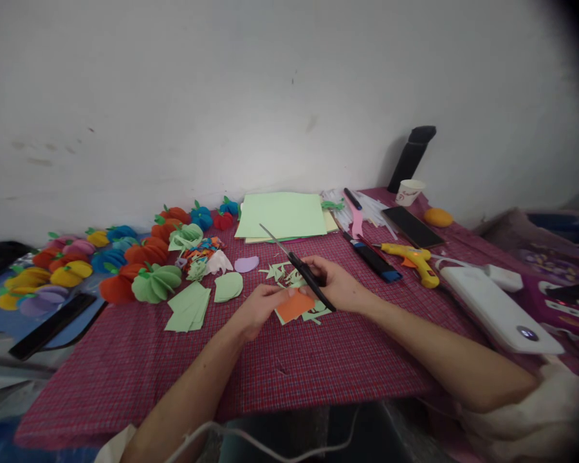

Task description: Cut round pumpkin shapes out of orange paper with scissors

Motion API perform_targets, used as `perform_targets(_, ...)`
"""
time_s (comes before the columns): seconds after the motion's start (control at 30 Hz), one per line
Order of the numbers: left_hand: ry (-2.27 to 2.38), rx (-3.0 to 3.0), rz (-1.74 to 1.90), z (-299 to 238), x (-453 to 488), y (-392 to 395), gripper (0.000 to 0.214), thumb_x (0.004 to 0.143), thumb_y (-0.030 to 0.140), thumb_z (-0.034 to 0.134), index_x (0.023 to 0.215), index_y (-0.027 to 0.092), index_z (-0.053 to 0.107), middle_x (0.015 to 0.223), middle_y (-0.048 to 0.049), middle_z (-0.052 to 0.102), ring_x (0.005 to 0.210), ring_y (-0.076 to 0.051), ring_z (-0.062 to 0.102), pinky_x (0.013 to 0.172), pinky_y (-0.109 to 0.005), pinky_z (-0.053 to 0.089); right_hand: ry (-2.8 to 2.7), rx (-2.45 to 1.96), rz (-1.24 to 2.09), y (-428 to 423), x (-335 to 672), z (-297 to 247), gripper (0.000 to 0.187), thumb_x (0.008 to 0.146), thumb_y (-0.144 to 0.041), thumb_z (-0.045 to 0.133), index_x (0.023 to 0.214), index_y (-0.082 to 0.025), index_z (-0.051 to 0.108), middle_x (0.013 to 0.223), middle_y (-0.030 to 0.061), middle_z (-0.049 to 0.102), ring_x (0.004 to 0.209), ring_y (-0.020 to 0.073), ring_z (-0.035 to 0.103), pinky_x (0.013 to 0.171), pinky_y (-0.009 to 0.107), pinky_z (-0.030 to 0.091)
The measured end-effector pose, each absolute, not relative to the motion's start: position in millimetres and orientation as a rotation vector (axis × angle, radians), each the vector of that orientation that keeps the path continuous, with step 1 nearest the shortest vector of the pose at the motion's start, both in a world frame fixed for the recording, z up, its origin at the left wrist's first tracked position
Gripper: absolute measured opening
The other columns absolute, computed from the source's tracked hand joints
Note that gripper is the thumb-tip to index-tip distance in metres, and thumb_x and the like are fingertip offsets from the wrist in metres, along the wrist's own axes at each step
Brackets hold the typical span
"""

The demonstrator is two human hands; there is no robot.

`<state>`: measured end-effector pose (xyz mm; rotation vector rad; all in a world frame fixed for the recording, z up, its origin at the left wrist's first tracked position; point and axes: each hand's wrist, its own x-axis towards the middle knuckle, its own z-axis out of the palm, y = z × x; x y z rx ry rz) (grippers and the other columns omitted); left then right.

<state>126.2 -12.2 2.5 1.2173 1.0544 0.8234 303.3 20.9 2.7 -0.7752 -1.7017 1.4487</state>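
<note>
My left hand (263, 307) pinches the corner of a small stack of paper, an orange piece (294, 306) lying over pale green sheets. In my right hand (330, 283) are black-handled scissors (310, 280), their blades pointing up and to the left, away from the stack. Fingers of the right hand also come close to the orange paper; whether they touch it I cannot tell. Green paper scraps (287, 275) lie just beyond my hands. Left of them are rounded green cutouts (228, 287), a lilac cutout (246, 264) and green rectangles (189, 307).
Colourful paper pumpkins (157, 283) crowd the left side. Large green sheets (282, 215) lie at the back. To the right are a yellow glue gun (412, 258), a dark phone (412, 226), a paper cup (409, 191), a white power bank (499, 308) and a black-and-blue case (374, 258).
</note>
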Motion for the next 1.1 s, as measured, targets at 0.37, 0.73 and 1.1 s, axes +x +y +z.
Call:
perform_targets(0.37,1.081,1.196,0.753,5.6,127.5,-13.7,0.029,0.061,0.037,0.065,0.078,0.013,0.067,0.068,-0.0027,0.064,0.059,-0.012,0.051,0.058,-0.023,0.036,-1.707,-0.767,1.479,21.3,304.4,2.0,0.044,0.064,-0.017,0.063,0.102,-0.018,0.042,0.072,-0.0037,0.049,0.058,0.0082,0.047,0.050,0.020,0.039)
perform_targets(0.73,1.133,1.255,0.741,-0.5,124.5,-12.0,0.026,0.059,0.036,0.066,0.059,0.011,0.064,0.051,0.0014,0.055,0.048,-0.008,0.043,0.049,-0.021,0.029,-1.791,-0.718,1.418,16.9,301.4,2.9,0.047,0.065,-0.016,0.062,0.108,-0.016,0.042,0.085,0.0026,0.056,0.073,0.0122,0.054,0.061,0.024,0.044)
perform_targets(1.1,1.059,0.944,1.102,1.7,125.9,-5.9,0.029,0.060,0.033,0.067,0.076,0.008,0.066,0.067,-0.0083,0.065,0.059,-0.016,0.057,0.059,-0.028,0.042,-1.509,-0.899,1.374,21.5,299.0,5.7,0.045,0.061,-0.025,0.067,0.099,-0.019,0.044,0.079,0.0009,0.057,0.061,0.0100,0.053,0.051,0.021,0.043)
